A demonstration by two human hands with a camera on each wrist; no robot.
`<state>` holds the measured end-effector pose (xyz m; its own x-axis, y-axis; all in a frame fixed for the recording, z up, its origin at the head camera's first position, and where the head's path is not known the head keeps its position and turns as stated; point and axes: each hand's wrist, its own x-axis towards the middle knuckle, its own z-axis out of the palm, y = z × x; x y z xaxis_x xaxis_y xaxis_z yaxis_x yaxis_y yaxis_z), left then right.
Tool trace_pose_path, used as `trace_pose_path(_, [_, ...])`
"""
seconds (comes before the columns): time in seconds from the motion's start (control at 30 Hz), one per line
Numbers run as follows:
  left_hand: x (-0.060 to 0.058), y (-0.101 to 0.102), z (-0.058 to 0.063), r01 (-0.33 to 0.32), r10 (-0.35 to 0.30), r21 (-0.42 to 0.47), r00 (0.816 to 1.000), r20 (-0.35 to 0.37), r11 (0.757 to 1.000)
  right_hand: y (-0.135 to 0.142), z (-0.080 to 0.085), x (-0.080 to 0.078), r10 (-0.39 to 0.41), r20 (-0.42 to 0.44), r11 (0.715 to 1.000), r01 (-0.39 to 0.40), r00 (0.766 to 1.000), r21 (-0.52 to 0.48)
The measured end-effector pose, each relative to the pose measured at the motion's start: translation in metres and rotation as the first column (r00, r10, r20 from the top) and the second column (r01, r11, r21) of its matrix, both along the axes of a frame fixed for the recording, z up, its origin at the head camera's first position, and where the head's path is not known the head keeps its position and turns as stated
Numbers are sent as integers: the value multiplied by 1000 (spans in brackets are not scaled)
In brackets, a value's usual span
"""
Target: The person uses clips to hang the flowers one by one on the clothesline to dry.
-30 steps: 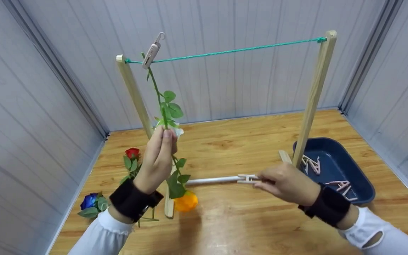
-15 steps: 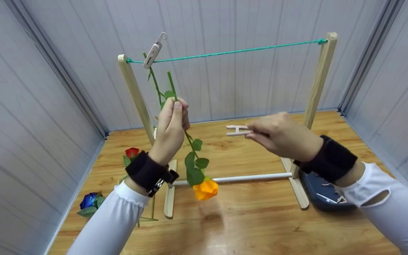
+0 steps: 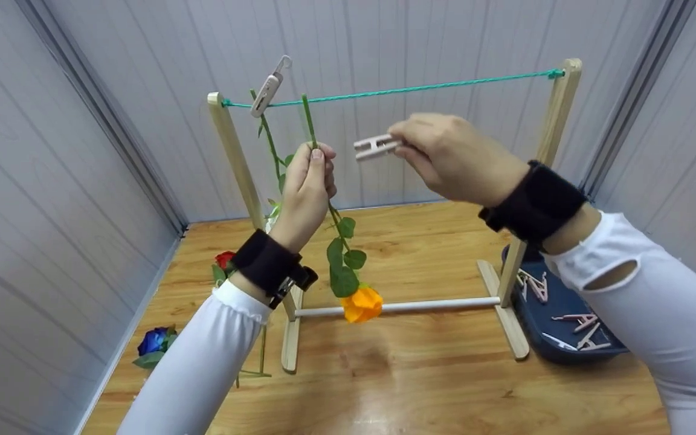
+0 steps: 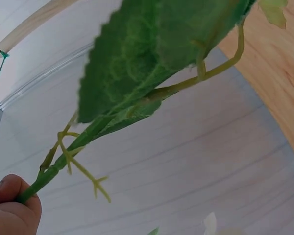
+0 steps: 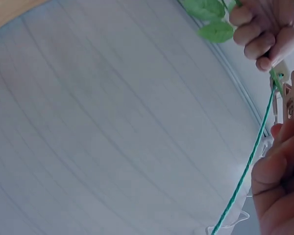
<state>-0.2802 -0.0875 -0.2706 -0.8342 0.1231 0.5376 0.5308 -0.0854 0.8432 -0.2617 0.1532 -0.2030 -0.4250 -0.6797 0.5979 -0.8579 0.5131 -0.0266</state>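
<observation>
My left hand [image 3: 310, 187] grips the stem of an artificial orange rose [image 3: 362, 304], which hangs bloom-down with its cut end up at the green cord [image 3: 408, 90]. In the left wrist view the rose's stem [image 4: 34, 189] runs from my fingers towards large leaves. My right hand [image 3: 454, 157] pinches a pale pink clothespin [image 3: 377, 147] by its handles, jaws pointing left towards the stem and just below the cord. Another clothespin [image 3: 267, 95] sits on the cord at the left, clamping a second stem [image 3: 270, 138]; its white bloom is mostly hidden behind my left hand.
A wooden frame with a left post [image 3: 236, 157] and right post [image 3: 556, 115] carries the cord; a white rod [image 3: 444, 304] joins its feet. A dark blue basin [image 3: 556, 356] with several clothespins stands right. A red rose [image 3: 225, 260] and a blue rose [image 3: 153, 341] lie left.
My left hand has raised the orange rose and shifted it right, bringing its stem end up to the cord. My right hand has lifted the clothespin from low near the rod, up and leftward.
</observation>
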Motion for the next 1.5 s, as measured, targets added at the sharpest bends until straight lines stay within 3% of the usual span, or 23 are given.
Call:
trace_pose_path(0.27, [-13,7,9,-21,21,8,1000,3,1000,-21,38,-13,-76,-16,997,76,997,-5])
trace_pose_path(0.47, [-18,9,11,-36,36,-19,999,-6,999,-33,57,-23,-105,-34,994,105,994,-4])
trace_pose_path(0.73, [-24,10,15,-47,47,-14,999,-6,999,-49,77,-28,-213,36,975,210,976,75])
trace_pose_path(0.97, [-27,9,14,-70,70,-29,998,2,997,-59,78,-37,-216,136,971,198,967,131])
trace_pose_path(1.5, [-32,8,13,-84,85,-43,996,23,996,-65,78,-45,-231,152,958,198,961,206])
